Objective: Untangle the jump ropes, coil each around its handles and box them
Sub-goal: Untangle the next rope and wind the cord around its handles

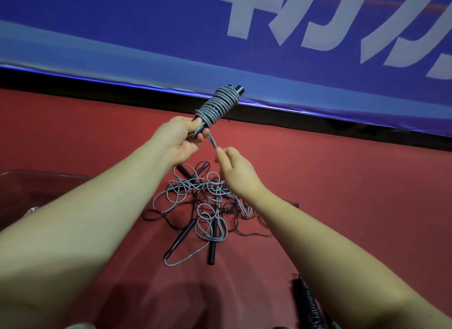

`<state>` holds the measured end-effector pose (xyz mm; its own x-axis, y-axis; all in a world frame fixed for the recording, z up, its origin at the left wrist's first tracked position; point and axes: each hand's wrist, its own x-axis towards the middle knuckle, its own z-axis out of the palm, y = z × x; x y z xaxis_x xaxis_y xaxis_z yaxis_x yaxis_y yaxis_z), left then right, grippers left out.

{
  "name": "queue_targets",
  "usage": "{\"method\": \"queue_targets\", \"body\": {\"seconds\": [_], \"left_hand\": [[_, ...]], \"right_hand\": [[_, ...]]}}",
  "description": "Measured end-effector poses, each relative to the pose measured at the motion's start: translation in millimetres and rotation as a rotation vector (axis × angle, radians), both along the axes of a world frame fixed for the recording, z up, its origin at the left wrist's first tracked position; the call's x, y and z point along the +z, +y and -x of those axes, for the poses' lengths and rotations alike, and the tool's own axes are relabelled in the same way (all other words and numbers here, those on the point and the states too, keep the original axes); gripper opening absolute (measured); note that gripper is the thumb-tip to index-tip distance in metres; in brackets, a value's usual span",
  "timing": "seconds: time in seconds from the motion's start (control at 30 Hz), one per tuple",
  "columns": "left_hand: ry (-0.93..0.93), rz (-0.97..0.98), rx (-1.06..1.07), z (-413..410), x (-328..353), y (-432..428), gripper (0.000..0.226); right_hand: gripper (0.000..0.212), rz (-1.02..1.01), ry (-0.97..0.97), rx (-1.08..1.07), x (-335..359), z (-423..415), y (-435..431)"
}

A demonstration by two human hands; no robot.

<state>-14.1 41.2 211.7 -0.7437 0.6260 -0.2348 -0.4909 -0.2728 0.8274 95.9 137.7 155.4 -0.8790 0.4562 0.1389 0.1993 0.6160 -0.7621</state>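
Black coil nearest; box contents unclear; left hand holds rope

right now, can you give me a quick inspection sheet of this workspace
surface: red covering, smooth, dimly lit
job's things: grey rope bundle wound round black handles, held up in the air; tangled pile of grey and dark ropes with black handles lying below it; clear box at the left; dark wound rope at the lower right edge
clutter: nothing seen
hands: left hand grips the bundle's lower end; right hand pinches the loose rope end
cables: nothing seen apart from the ropes
surroundings: blue banner with white lettering behind the surface
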Motion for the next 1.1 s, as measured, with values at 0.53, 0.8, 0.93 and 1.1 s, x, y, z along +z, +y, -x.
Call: {"method": "queue_targets", "body": {"seconds": [0.53,0.8,0.93,1.1], "left_hand": [[0.241,0.247,0.116,-2,-21,8,0.018],[0.271,0.291,0.165,0,-28,11,0.022],[0.321,0.319,0.165,-4,-28,21,0.021],[0.342,0.362,0.224,11,-35,12,0.02]], "right_hand": [[0.024,0.452,-0.106,-0.188,-15,-4,16],[0.022,-0.104,-0.488,-0.165,-9,-14,33],[0.016,0.016,-0.446,-0.256,-11,-15,34],[0.033,-0.621,-0.2,-0.043,-13,-34,24]]}}
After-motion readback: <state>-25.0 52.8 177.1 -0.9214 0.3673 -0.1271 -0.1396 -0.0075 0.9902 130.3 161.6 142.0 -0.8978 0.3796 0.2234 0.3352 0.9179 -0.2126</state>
